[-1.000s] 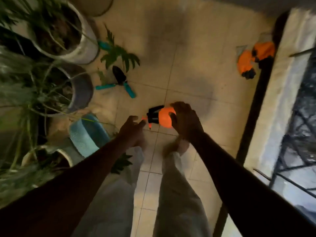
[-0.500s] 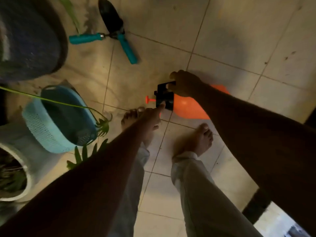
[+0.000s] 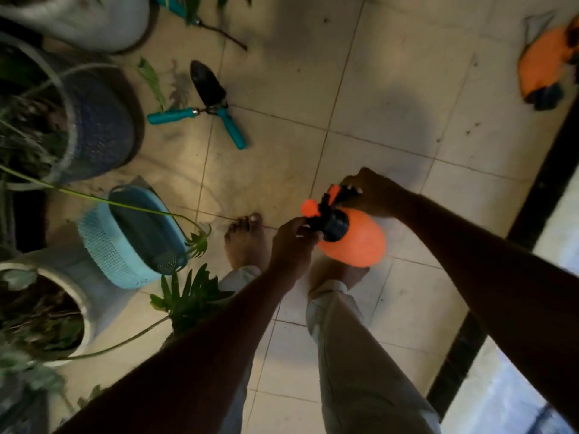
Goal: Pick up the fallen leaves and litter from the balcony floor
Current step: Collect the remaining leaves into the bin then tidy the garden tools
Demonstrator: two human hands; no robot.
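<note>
An orange spray bottle (image 3: pixel 352 238) with a black pump head is held above the tiled floor, over my bare feet. My right hand (image 3: pixel 372 192) grips the black trigger handle at its top. My left hand (image 3: pixel 293 242) is closed on the black cap and collar beside the orange nozzle knob. A fallen green leaf (image 3: pixel 152 79) lies on the floor at upper left, near a dry twig (image 3: pixel 224 36). A light blue mesh basket (image 3: pixel 131 233) lies tipped on its side to the left of my feet.
A black trowel and a second tool, both with teal handles (image 3: pixel 206 101), lie on the tiles. Several plant pots (image 3: pixel 100 126) line the left side. Orange gloves (image 3: pixel 545 67) lie at upper right. A dark threshold (image 3: pixel 532 198) runs along the right.
The view has tilted and pulled back. The bottle has turned so its orange body shows in front of my arm, and my left hand has closed on the black cap it was only reaching toward.
</note>
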